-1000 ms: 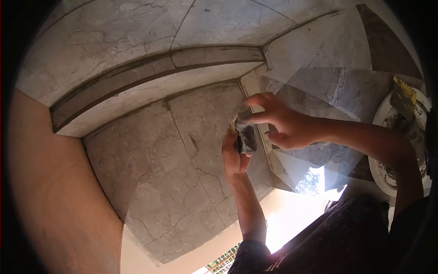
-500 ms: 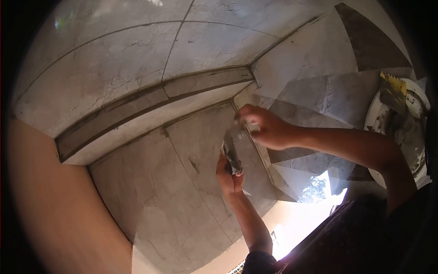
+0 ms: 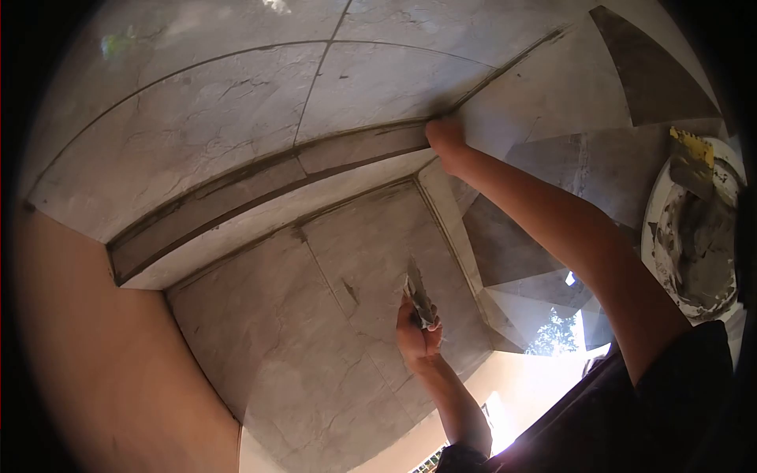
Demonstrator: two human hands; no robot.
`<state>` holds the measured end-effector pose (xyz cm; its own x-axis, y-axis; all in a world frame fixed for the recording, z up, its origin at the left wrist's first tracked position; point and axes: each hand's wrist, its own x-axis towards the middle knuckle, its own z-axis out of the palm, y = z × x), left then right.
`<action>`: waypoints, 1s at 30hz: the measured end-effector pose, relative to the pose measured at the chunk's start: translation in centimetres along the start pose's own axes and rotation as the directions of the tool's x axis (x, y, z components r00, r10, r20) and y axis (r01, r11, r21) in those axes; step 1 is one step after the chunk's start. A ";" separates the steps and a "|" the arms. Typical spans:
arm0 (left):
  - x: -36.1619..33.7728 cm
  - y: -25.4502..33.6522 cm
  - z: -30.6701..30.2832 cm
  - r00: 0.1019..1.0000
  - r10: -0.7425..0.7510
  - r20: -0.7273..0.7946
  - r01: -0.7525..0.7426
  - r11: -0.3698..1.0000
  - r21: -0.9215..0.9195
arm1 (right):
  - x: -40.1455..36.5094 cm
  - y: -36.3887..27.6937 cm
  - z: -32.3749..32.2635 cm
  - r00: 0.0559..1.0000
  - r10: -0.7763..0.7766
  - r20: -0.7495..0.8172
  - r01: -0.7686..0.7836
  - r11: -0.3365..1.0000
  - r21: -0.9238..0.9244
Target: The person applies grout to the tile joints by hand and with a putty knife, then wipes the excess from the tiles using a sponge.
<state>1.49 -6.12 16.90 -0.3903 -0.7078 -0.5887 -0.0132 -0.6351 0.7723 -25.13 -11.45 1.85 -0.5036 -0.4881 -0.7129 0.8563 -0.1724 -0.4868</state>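
My left hand (image 3: 419,340) is closed around a flat scraper (image 3: 418,288) smeared with grey grout, its blade pointing up in front of the lower wall tiles (image 3: 347,370). My right hand (image 3: 446,140) reaches up to the corner where the tiled ledge (image 3: 347,150) meets the side wall. Its fingers are closed against the dark joint line (image 3: 505,69). Whatever they may grip is hidden behind the hand.
On the right stands a white tub (image 3: 651,225) with grey grout inside. A yellow notched spreader (image 3: 694,150) rests at its rim. A plain orange-tan wall (image 3: 71,315) is on the left. Bright daylight enters at the lower right.
My right hand has moved up and away from the scraper to the ledge corner. My left hand still holds the scraper, slightly lower and further right in view.
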 end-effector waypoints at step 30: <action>-4.6 -0.6 -2.0 0.999 0.021 0.043 -0.018 0.997 -0.069 | -5.5 -2.7 4.1 0.968 -0.247 -0.053 0.236 0.959 -0.159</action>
<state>5.15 -3.14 18.63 -0.4300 -0.7070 -0.5615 0.0574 -0.6421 0.7645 -24.17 -11.78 9.14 -0.7048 -0.3846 -0.5961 0.6839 -0.1447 -0.7151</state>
